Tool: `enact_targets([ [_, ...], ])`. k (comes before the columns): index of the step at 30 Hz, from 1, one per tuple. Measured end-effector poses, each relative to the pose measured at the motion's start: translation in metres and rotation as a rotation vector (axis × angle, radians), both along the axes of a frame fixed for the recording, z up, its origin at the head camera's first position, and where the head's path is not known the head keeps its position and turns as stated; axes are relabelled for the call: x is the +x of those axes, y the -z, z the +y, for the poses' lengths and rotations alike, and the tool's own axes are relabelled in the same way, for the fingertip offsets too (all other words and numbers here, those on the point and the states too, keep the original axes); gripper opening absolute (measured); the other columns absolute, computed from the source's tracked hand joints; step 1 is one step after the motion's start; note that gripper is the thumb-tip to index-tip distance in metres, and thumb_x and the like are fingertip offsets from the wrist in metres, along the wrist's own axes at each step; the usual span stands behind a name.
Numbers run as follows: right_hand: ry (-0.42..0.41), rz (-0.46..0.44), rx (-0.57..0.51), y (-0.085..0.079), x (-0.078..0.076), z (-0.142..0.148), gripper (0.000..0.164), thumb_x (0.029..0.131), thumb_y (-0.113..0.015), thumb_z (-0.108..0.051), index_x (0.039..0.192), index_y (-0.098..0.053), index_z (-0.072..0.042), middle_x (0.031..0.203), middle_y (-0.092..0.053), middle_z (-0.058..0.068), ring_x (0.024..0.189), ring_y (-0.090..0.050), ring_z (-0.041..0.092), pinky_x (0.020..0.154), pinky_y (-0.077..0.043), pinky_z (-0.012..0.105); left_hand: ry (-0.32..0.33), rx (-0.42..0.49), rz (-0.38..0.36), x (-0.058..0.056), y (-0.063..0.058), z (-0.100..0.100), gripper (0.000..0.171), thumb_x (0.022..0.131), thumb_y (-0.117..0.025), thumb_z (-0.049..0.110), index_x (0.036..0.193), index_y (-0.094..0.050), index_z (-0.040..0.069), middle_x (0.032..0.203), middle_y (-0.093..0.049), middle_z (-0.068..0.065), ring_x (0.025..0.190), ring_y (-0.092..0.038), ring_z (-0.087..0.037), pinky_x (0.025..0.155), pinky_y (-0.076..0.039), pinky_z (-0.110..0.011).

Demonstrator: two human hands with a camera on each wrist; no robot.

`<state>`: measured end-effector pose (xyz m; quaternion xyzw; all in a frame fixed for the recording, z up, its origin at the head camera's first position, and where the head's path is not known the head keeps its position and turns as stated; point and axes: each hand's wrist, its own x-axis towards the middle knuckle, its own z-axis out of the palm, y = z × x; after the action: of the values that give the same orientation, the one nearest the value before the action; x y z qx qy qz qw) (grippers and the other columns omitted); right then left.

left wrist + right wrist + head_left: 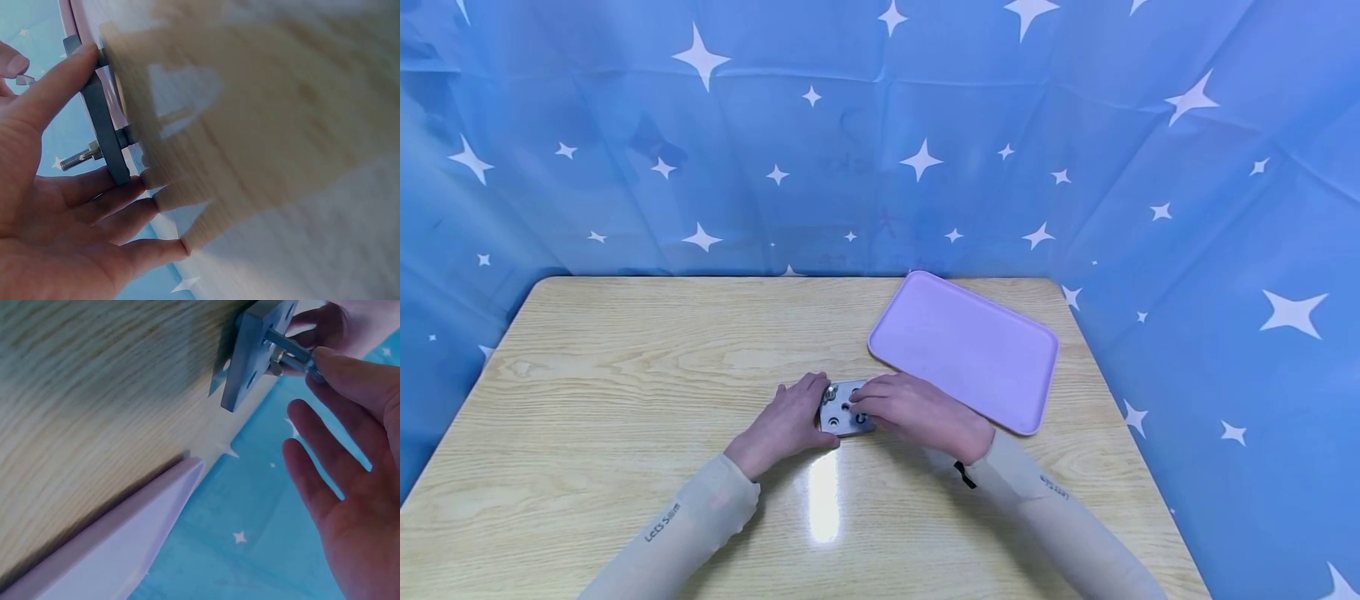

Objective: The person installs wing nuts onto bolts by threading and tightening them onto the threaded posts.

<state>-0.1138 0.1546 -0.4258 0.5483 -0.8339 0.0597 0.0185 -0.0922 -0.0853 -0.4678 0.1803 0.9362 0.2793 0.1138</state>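
"Where is the metal plate?"

"On the wooden table, around the middle, between the two hands. Short dark stubs show beneath it in the left wrist view, and there are round holes in its upper face."

"What does the left hand have?"

"The plate itself. It grips the left part, thumb at the near side and fingers at the far side, so the spread matches the plate's depth. The other fingers stretch out beside it."

"And the right hand?"

"A narrow pinch: thumb and index finger meet on the upper end of a threaded bolt that stands out of the plate. I can't tell whether they hold a nut there or the bolt's own end. Its remaining fingers are extended, clear of the metal."

"Any other hardware?"

"Yes, a second bolt with a nut on it rises at the far left corner, close to the left fingers."

"And around them?"

"A purple tray lies at an angle to the far right, apart from the plate. A blue curtain with white stars hangs behind the table. Both pale sleeves carry dark lettering."
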Motion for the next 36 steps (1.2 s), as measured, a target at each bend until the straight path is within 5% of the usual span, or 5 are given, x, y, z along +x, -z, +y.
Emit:
enact_targets([
  [14,0.046,0.086,-0.079,0.016,0.0,-0.007,0.012,0.094,-0.078,-0.016,0.105,-0.072,-0.013,0.1,-0.068,-0.002,0.09,-0.063,0.013,0.083,-0.054,0.029,-0.006,0.012,-0.012,0.0,0.001,0.0,0.09,0.076,-0.093,0.031,0.145,-0.048,-0.005,0.146,-0.052,-0.024,0.131,-0.054,-0.04,0.112,-0.031,-0.074],
  [28,0.291,0.1,-0.073,0.023,0.009,-0.019,0.022,0.097,-0.073,-0.031,0.089,-0.064,-0.012,0.082,-0.061,-0.002,0.072,-0.056,0.013,0.064,-0.05,0.029,-0.008,0.007,-0.006,0.0,0.002,0.0,0.092,0.076,-0.092,0.033,0.146,-0.047,-0.006,0.148,-0.051,-0.025,0.134,-0.052,-0.041,0.112,-0.03,-0.073],
  [32,0.277,0.046,-0.038,0.019,0.008,-0.015,0.036,0.096,-0.072,-0.045,0.1,-0.067,-0.01,0.089,-0.064,0.0,0.076,-0.058,0.013,0.069,-0.052,0.03,-0.004,0.002,0.003,0.0,0.002,0.0,0.093,0.075,-0.093,0.032,0.146,-0.047,-0.007,0.146,-0.052,-0.025,0.131,-0.054,-0.04,0.111,-0.031,-0.074],
  [36,0.18,-0.052,0.001,0.008,0.004,-0.006,0.048,0.095,-0.075,-0.04,0.13,-0.066,-0.008,0.123,-0.068,0.005,0.108,-0.064,0.019,0.095,-0.053,0.036,-0.002,0.008,-0.008,0.0,0.002,0.0,0.092,0.076,-0.093,0.032,0.146,-0.047,-0.006,0.145,-0.052,-0.024,0.131,-0.054,-0.04,0.112,-0.031,-0.074],
])
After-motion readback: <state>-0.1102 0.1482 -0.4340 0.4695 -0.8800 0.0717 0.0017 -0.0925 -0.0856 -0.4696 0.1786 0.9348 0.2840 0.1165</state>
